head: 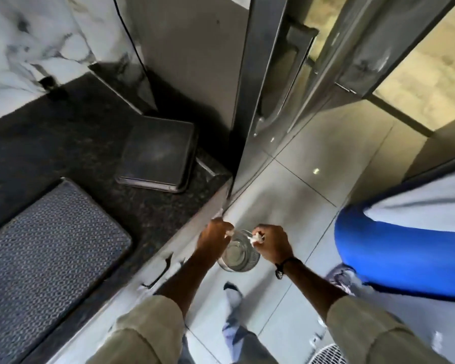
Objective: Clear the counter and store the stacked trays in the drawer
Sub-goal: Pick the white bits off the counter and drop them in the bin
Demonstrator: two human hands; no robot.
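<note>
The stacked trays [156, 153], dark metal with rounded corners, lie on the black granite counter [63, 143] near its right end, beside the fridge. Both of my hands are off the counter's edge, above a small round metal bin [238, 256] on the floor. My left hand [214, 239] is closed, with a bit of white scrap at its fingertips. My right hand [272, 245] pinches a crumpled white scrap [256, 238] over the bin's rim. A drawer front with a black handle [160, 271] sits below the counter edge, closed.
A blue-grey textured mat [47, 248] covers the near-left counter. A steel fridge [263, 74] rises right of the trays. Another person in blue [405, 248] stands close on the right. My foot [233, 295] is on the tiled floor.
</note>
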